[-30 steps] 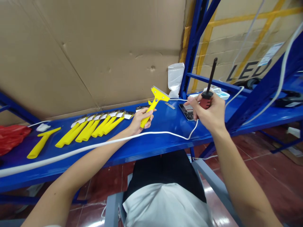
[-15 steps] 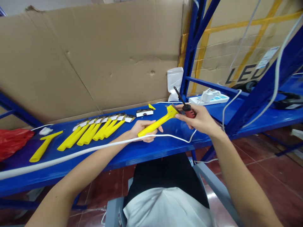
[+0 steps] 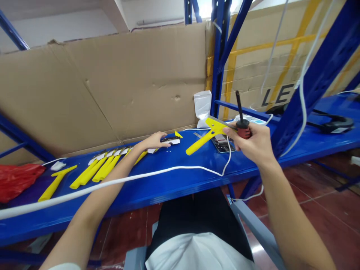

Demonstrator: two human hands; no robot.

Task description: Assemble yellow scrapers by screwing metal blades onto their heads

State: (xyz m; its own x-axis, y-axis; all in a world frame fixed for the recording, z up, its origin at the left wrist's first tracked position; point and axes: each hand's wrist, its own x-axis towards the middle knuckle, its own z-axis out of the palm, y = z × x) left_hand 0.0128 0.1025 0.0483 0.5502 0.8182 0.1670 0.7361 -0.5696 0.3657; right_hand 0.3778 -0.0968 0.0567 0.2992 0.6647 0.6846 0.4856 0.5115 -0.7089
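My right hand (image 3: 257, 142) is closed round a red-and-black screwdriver (image 3: 243, 129), its dark shaft pointing up. The same hand pinches a yellow scraper (image 3: 200, 144) by its head, with the handle sticking out to the left above the shelf. My left hand (image 3: 154, 141) has its thumb and fingers around the end of a small flat black-and-white packet (image 3: 173, 140) at the back of the shelf. Just behind that packet lies a small yellow piece (image 3: 178, 134). Several yellow scrapers (image 3: 105, 168) with labelled heads lie in a row, partly hidden by my left forearm.
A white cable (image 3: 152, 171) crosses above the blue shelf (image 3: 168, 183). A phone (image 3: 221, 143) lies below the scraper. A headless-looking yellow T-shaped tool (image 3: 53, 185) and red plastic bag (image 3: 19, 180) are at left. Cardboard (image 3: 112, 90) backs the shelf; a blue post (image 3: 217, 75) rises behind.
My left hand has let go of the scraper handle and moved left and back to the black-and-white packet. My right hand, holding scraper and screwdriver, has shifted right, uncovering the phone.
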